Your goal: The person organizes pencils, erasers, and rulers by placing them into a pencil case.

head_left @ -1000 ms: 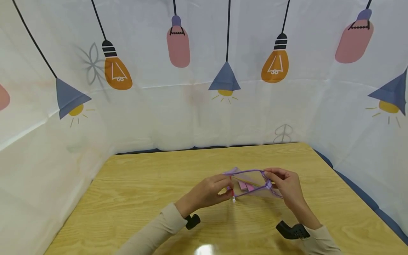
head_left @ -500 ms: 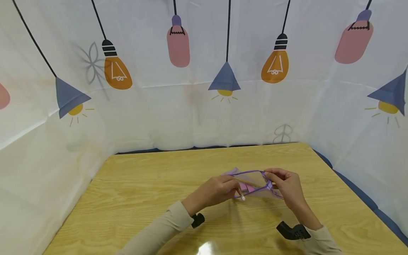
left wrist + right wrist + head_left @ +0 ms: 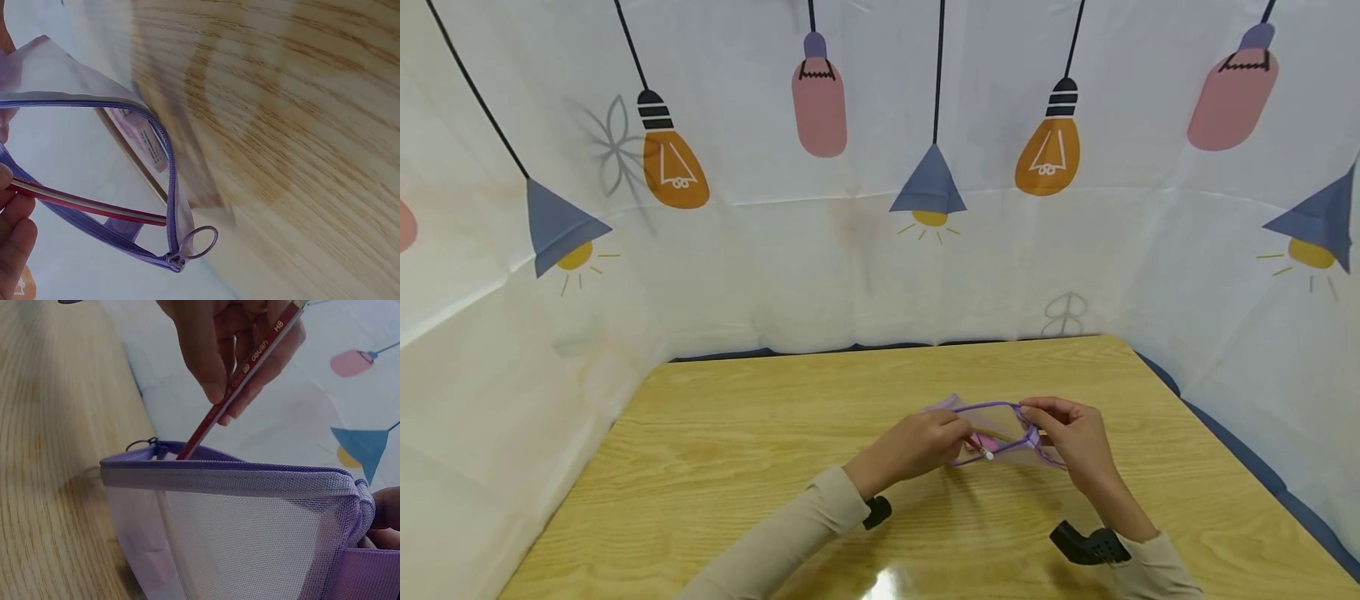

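My left hand (image 3: 917, 450) pinches a red striped pencil (image 3: 244, 375) with a white eraser end, its lower end inside the open mouth of a purple mesh zipper pouch (image 3: 250, 531). In the left wrist view, the pencil slants across the opening, near the zipper pull (image 3: 178, 259). My right hand (image 3: 1078, 437) grips the pouch by its right end, holding the mouth apart. Inside lie a yellowish pencil (image 3: 140, 162) and a pink block-like eraser (image 3: 147, 140) with print on it. The red pencil's tip is hidden behind the pouch edge.
A wooden table (image 3: 760, 417) lies beneath the hands. White cloth (image 3: 760, 275) printed with lamps and bulbs stands behind it and at both sides. Black wrist camera mounts (image 3: 1086, 543) sit on both forearms.
My left hand has moved right along the pouch mouth, and the red pencil has swung from nearly upright to a slant, its eraser end shifting right. The right hand stays where it was.
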Available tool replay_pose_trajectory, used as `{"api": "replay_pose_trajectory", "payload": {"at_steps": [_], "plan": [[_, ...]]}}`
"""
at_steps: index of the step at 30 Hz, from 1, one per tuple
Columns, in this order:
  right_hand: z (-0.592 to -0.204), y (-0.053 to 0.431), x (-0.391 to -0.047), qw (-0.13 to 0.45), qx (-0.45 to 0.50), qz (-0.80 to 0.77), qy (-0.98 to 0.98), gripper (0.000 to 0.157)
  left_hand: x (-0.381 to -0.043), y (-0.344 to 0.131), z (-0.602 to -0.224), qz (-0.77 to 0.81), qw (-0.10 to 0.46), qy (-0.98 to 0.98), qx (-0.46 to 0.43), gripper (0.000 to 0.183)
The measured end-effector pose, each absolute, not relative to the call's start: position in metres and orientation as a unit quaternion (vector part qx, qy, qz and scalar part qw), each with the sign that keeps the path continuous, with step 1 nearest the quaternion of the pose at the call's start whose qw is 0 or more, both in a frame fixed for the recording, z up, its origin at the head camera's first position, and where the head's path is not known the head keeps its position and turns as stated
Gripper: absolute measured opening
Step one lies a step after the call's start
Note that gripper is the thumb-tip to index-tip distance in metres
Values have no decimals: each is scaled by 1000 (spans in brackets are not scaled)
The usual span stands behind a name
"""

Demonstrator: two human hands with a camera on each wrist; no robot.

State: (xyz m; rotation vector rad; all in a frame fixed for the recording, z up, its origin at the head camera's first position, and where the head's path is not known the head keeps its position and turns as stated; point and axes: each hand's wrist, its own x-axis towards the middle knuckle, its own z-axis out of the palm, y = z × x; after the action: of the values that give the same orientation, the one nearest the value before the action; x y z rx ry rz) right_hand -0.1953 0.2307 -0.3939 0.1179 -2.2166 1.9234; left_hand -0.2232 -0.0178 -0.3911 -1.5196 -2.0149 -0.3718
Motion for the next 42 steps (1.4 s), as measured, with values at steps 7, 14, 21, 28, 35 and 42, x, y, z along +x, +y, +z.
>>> {"api": "replay_pose_trajectory", "payload": {"at_steps": [7,14,21,28,35,42], "plan": [[-395,230,-196,103,41,648,-753,28,-226,-13,-393,-128,289,-763,-564,13],[-396,230,-196,104,52,643,-757,28,-226,-8,-394,-114,258,-787,-548,10],[-397,231,-196,102,65,635,-763,28,-228,1,-396,-93,257,-798,-536,9],[-396,228,-195,99,63,633,-765,27,-229,10,-394,-63,232,-832,-500,11],[-395,227,-194,97,72,629,-768,27,-227,19,-393,-44,228,-846,-481,8],[-393,226,-194,92,72,627,-770,26,-227,23,-391,-18,216,-854,-473,9]]}}
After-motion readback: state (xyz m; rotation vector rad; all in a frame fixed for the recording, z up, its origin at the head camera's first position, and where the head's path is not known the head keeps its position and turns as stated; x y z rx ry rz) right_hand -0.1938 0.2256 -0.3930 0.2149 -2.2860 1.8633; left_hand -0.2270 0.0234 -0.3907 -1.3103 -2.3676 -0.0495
